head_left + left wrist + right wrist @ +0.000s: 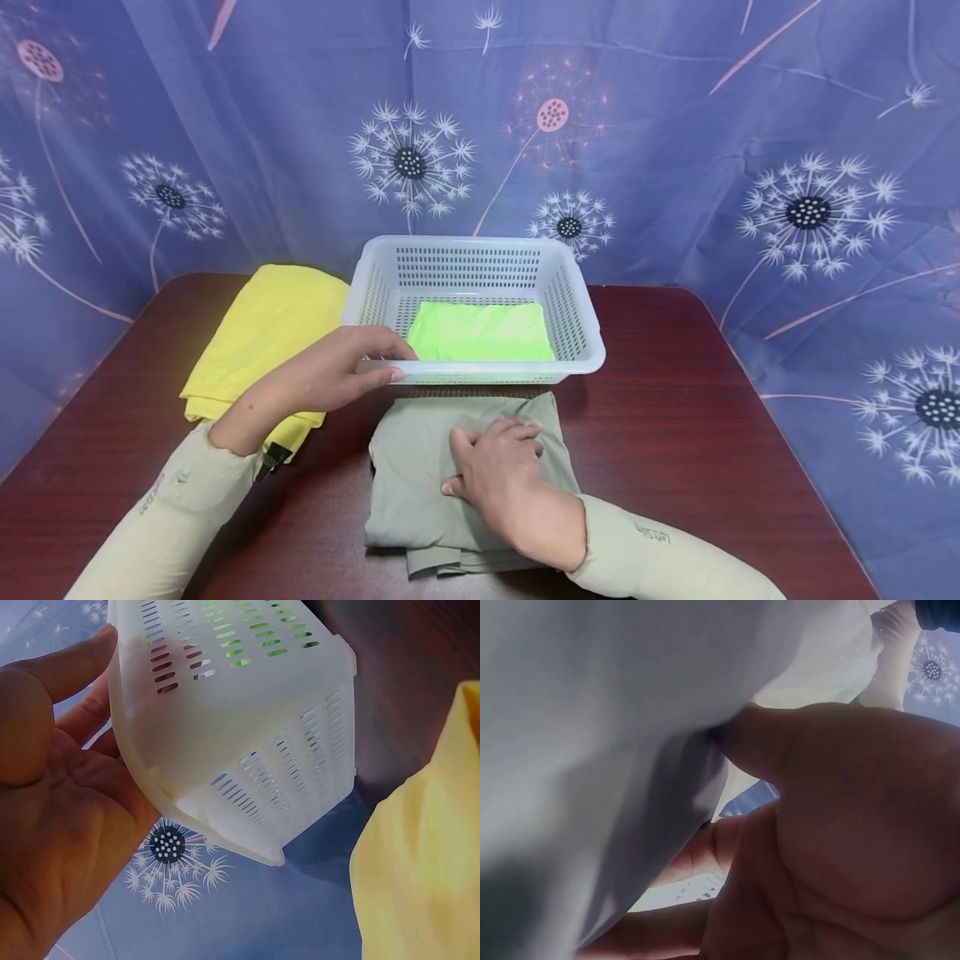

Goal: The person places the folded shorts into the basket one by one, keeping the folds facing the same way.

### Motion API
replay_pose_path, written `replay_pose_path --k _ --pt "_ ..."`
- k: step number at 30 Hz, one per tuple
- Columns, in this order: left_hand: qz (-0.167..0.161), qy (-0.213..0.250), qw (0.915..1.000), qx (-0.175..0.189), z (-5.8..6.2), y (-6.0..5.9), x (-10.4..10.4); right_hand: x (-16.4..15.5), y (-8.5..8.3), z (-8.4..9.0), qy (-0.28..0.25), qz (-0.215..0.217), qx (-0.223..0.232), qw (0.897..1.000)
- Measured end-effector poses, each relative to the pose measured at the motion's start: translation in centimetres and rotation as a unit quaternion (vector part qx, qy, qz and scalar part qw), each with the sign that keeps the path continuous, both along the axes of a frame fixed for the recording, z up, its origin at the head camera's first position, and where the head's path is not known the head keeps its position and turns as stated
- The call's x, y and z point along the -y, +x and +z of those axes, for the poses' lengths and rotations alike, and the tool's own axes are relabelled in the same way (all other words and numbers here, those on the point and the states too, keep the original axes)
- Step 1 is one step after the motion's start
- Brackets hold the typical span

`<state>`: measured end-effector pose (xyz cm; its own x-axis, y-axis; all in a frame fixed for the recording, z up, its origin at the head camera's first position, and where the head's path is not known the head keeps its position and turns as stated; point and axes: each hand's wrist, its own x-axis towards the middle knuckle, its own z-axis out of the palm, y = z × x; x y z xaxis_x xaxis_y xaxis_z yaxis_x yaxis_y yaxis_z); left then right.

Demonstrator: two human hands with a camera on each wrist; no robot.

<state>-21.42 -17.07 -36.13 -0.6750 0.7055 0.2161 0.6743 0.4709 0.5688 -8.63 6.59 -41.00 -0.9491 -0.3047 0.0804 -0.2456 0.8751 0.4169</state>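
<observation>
At the front left corner of a white plastic basket [480, 371], my left hand [337, 367] holds the rim, thumb outside and fingers over the inner side. The left wrist view shows the same hand [67, 772] beside the basket's slotted wall [225, 697]. Inside the basket lies a folded bright green cloth [483, 332]. My right hand [506, 479] rests on a folded grey-green garment [412, 475] in front of the basket, fingers spread loosely. Seen from the right wrist, the thumb [757, 742] touches the fabric [592, 750], which partly hides the fingers.
A folded yellow garment [262, 342] lies left of the basket, beneath my left forearm in the head view. Everything stands on a dark red wooden table [690, 433]. A blue curtain [660, 125] with dandelion prints hangs right behind the table.
</observation>
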Motion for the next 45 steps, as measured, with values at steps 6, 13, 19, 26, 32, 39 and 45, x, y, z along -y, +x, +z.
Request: replay_pose_path --k 6,13,19,26,32,39,45 --pt "0.001 -0.002 1.0 0.009 0.1 0.0 -0.1 -0.4 0.3 -0.5 0.007 0.017 -0.04 0.999" --pt "0.003 -0.002 1.0 0.007 0.1 0.2 0.0 -0.6 0.6 -0.6 -0.019 0.028 -0.056 0.998" --pt "0.0 0.003 1.0 0.002 -0.1 0.2 -0.1 -0.9 0.8 -1.0 -0.034 0.026 -0.057 0.997" --pt "-0.006 0.009 0.9997 -0.024 -0.3 0.0 -0.1 -1.2 1.1 -0.2 -0.05 0.023 -0.016 0.998" --pt "-0.007 0.01 0.9988 -0.048 -0.2 0.1 0.0 -2.2 1.1 0.1 -0.043 0.052 -0.01 0.998" --pt "-0.002 0.02 0.9985 -0.051 -0.3 -0.1 -0.2 -3.7 0.7 1.1 -0.063 0.076 0.05 0.994" --pt "0.003 0.025 0.9974 -0.067 -0.4 0.3 -0.2 -5.3 0.3 2.1 -0.137 0.093 0.119 0.979"
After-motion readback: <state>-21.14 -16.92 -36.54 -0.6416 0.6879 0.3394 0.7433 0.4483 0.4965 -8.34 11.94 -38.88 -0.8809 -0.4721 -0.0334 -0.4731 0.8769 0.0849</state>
